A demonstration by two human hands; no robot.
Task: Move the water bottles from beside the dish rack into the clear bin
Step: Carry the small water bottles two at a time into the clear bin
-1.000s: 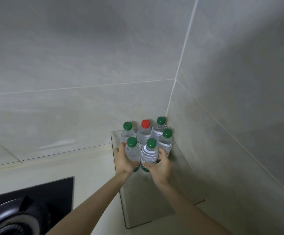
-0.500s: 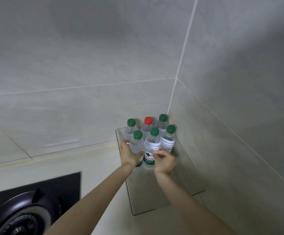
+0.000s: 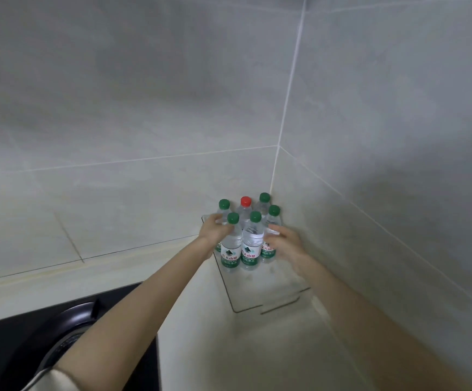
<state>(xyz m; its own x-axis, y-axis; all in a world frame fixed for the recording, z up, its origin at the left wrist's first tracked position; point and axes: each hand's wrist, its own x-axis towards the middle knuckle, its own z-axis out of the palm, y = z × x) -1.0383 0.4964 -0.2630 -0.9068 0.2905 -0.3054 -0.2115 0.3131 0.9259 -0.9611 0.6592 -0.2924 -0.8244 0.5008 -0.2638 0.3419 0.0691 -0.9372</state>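
Several water bottles stand upright in two rows at the far end of the clear bin (image 3: 227, 289), which sits in the corner of the tiled walls. All have green caps except one red-capped bottle (image 3: 245, 204) in the back row. The front-left bottle (image 3: 231, 249) and the front-middle bottle (image 3: 252, 246) show green and white labels. My left hand (image 3: 214, 232) is at the left flank of the group, fingers loosely curled against the bottles. My right hand (image 3: 287, 242), blurred, is at the right flank with fingers spread beside the right bottle (image 3: 271, 241).
A black gas stove (image 3: 31, 348) with its burner fills the lower left. The pale countertop (image 3: 243, 356) runs between the stove and the right wall. Tiled walls close in behind and to the right of the bin.
Both hands have let go of the two front bottles and moved out to the flanks of the group. The bottles now stand in the bin with their labels uncovered. The view has pulled back.
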